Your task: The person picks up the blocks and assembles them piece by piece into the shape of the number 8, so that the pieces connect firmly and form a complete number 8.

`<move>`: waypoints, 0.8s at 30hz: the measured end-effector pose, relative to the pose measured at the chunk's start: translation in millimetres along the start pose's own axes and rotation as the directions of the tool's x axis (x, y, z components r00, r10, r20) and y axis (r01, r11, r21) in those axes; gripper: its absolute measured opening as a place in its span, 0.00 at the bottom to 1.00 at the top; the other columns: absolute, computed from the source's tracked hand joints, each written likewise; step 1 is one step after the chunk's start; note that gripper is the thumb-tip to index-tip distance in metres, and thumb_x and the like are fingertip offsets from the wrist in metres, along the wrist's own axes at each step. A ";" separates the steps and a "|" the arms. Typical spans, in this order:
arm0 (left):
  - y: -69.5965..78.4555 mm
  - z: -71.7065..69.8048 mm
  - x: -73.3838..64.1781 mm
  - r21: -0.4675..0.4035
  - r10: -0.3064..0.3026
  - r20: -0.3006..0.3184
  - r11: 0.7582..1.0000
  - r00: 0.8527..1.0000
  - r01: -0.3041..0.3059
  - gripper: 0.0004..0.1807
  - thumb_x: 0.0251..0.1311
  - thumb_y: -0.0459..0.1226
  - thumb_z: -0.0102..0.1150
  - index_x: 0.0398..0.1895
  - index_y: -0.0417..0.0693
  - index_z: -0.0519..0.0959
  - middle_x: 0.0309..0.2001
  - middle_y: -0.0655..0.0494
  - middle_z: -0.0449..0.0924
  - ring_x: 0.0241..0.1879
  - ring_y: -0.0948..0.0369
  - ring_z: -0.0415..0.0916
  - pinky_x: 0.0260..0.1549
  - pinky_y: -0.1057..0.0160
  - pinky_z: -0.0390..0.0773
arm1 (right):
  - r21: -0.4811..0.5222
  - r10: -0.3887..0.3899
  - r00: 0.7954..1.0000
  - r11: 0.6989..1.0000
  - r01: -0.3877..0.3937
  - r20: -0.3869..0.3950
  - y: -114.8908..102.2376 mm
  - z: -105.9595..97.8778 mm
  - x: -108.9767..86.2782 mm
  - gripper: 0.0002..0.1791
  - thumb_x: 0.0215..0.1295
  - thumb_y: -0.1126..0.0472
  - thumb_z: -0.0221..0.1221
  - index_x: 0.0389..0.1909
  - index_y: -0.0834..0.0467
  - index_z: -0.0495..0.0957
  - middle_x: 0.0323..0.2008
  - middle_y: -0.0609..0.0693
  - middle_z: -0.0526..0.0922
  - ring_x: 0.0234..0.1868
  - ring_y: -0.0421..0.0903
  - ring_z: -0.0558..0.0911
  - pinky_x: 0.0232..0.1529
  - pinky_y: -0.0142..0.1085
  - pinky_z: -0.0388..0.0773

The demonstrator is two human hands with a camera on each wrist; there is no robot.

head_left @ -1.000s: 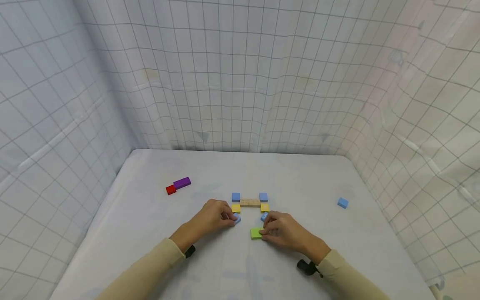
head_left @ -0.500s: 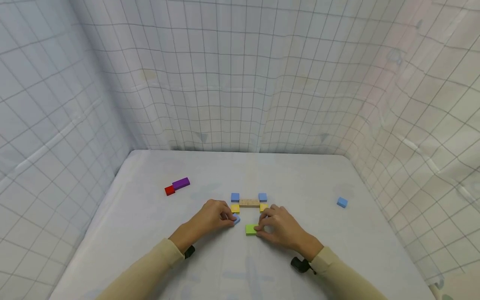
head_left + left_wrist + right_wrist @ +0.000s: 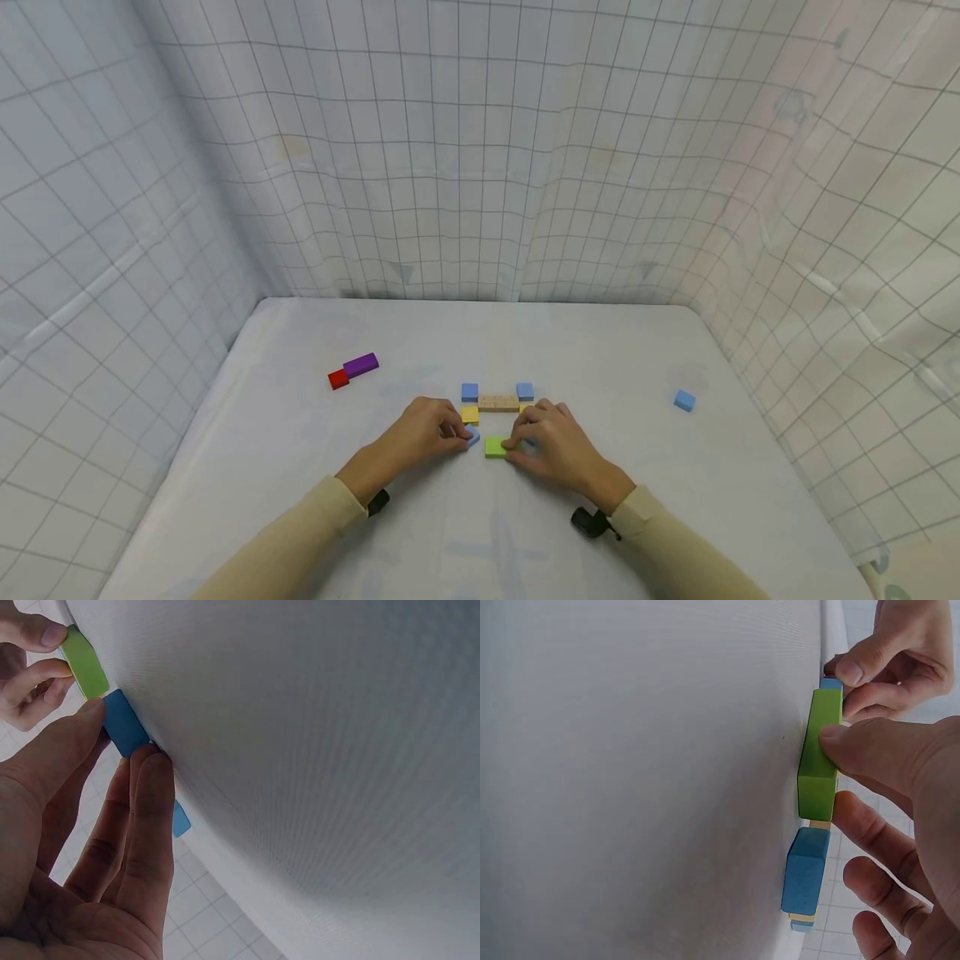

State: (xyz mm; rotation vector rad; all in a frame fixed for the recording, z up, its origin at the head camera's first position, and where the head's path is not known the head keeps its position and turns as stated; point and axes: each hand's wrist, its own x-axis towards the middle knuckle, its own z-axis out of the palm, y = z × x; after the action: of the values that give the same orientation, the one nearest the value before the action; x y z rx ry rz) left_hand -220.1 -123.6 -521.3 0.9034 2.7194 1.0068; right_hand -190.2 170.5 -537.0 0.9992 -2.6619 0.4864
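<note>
My left hand (image 3: 420, 437) pinches a small blue block (image 3: 472, 435) between thumb and fingers; the left wrist view shows that blue block (image 3: 124, 724) close to the green one. With thumb and finger, my right hand (image 3: 558, 448) holds a light green oblong block (image 3: 495, 448) on the white cloth. Another blue block (image 3: 805, 874) stands beside the green one in the right wrist view, mostly covered by my right hand in the head view. Behind the hands, a speckled wooden block (image 3: 498, 403) lies between two blue blocks and two yellow blocks (image 3: 469, 415).
A red block (image 3: 338, 379) touches a purple block (image 3: 361, 365) on the left of the table. One more blue block (image 3: 685, 401) lies far right. Gridded white cloth walls (image 3: 480, 167) enclose the back and sides.
My right hand has slid the green block leftward and slightly away from me, nearer to the blue block in my left hand. The left hand stays almost still.
</note>
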 end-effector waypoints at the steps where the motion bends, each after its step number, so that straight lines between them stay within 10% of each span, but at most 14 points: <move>1: -0.2 0.0 0.0 0.001 0.000 0.000 1.000 1.000 0.000 0.04 0.66 0.34 0.87 0.41 0.46 0.99 0.39 0.59 0.94 0.36 0.71 0.85 0.40 0.73 0.85 | -0.004 0.001 1.000 1.000 -0.001 -0.003 0.1 0.7 0.6 0.06 0.67 0.49 0.86 0.41 0.40 0.98 0.46 0.38 0.92 0.48 0.42 0.81 0.51 0.40 0.74; 24: 2.6 -0.3 -1.3 -0.001 -0.023 0.000 1.000 1.000 0.023 0.03 0.66 0.34 0.86 0.40 0.46 0.99 0.40 0.58 0.94 0.37 0.69 0.86 0.40 0.73 0.86 | 0.038 0.037 0.999 0.999 -0.037 -0.005 0.7 5.8 5.4 0.07 0.67 0.49 0.86 0.43 0.41 0.98 0.48 0.39 0.93 0.49 0.43 0.83 0.54 0.43 0.77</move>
State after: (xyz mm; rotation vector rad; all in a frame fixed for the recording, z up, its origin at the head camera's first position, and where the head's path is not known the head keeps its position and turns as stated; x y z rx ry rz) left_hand -217.8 -123.0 -519.6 0.8694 2.7226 1.0038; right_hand -195.3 165.5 -540.6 0.9589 -2.6801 0.5490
